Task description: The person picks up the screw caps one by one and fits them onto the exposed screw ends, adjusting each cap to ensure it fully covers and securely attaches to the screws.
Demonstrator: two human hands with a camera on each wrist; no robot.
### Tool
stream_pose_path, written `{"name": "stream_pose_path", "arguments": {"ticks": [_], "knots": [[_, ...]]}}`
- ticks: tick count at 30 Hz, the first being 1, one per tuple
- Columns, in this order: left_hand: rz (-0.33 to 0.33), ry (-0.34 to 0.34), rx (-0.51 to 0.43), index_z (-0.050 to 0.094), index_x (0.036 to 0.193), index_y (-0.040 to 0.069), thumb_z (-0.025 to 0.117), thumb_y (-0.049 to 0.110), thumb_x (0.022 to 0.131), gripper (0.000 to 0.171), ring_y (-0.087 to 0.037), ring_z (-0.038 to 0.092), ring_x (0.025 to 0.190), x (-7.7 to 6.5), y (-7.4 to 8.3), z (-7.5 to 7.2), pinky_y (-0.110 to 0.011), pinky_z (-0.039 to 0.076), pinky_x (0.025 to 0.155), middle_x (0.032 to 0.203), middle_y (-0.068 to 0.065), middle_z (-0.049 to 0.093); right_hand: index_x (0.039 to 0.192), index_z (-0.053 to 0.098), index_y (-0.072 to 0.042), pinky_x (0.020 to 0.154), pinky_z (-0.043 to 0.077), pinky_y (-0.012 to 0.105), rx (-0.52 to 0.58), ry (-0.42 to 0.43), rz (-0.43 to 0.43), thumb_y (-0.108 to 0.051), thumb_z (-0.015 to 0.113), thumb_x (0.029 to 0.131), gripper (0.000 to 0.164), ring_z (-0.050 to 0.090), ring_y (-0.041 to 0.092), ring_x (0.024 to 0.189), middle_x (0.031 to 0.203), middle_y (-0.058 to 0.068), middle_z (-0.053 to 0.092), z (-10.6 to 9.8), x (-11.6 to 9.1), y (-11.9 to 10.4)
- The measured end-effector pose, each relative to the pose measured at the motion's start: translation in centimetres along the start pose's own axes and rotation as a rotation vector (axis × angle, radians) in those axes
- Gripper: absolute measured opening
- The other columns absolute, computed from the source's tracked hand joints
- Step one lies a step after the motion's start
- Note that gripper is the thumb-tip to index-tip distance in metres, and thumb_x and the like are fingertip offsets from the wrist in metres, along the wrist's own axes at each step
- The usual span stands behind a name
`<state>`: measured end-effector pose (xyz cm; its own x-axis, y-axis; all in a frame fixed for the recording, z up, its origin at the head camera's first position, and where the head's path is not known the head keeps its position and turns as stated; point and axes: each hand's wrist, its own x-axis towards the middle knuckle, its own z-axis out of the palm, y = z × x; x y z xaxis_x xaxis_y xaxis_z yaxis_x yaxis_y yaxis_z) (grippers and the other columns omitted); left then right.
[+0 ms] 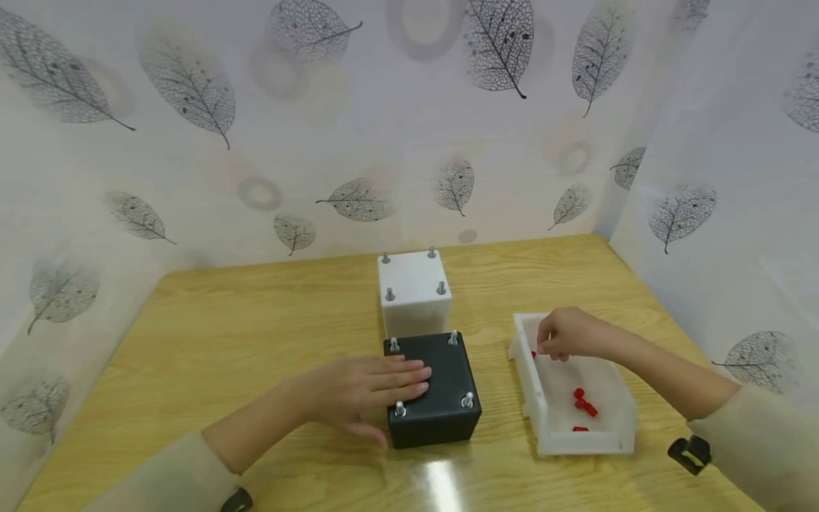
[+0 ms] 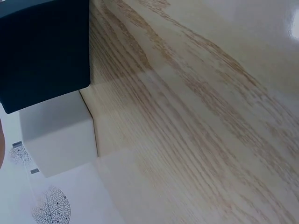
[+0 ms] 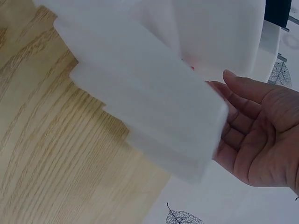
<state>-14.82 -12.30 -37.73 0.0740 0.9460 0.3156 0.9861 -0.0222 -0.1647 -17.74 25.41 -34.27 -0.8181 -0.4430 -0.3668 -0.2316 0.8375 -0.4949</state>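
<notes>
- left hand [image 1: 367, 390] lies flat on black box [image 1: 451, 373], good bracing
- right hand [image 1: 566, 336] curls over tray [image 1: 585, 444], can't tell its grip
- pinch just 1 red piece [image 1: 579, 392]

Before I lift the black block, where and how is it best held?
Probably hold the black block by its flat left and right sides, coming in from both; the white block stands close behind, while upright bolts occupy the black top's corners.
</notes>
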Motion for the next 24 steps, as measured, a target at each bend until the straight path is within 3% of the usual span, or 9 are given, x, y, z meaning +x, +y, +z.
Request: {"name": "stream_pose_path", "arguments": {"ticks": [10, 17, 24], "knots": [[-0.027, -0.044, 0.007, 0.041, 0.139, -0.004, 0.064, 0.065, 0.074, 0.098, -0.03, 0.034, 0.138, 0.7, -0.1, 0.6, -0.038, 0.027, 0.115, 0.147, -0.02, 0.038, 0.082, 0.069, -0.003, 0.053, 0.046, 0.023, -0.052, -0.005, 0.006, -0.003, 0.064, 0.084, 0.006, 0.055, 0.011, 0.054, 0.062, 0.001, 0.06, 1.1, 1.5, 0.5], [-0.03, -0.046, 0.013, 0.042, 0.138, -0.003, 0.064, 0.067, 0.072, 0.099, -0.028, 0.036, 0.137, 1.4, -0.2, 0.7, -0.038, 0.027, 0.115, 0.147, -0.018, 0.039, 0.075, 0.065, -0.004, 0.05, 0.043, 0.022, -0.071, -0.019, 0.036, 0.002, 0.058, 0.083, 0.013, 0.053, 0.011, 0.051, 0.058, 0.003, 0.059, 1.6, 2.3, 0.4], [-0.04, -0.094, 0.022, 0.039, 0.141, -0.002, 0.06, 0.07, 0.073, 0.101, -0.027, 0.032, 0.139, 2.0, -0.2, 0.7, -0.038, 0.024, 0.116, 0.149, -0.017, 0.036, 0.069, 0.064, -0.007, 0.049, 0.04, 0.021, -0.119, -0.006, 0.062, 0.002, 0.061, 0.078, 0.013, 0.05, 0.009, 0.049, 0.055, 0.001, 0.058, 1.9, 2.6, 0.7]]}}
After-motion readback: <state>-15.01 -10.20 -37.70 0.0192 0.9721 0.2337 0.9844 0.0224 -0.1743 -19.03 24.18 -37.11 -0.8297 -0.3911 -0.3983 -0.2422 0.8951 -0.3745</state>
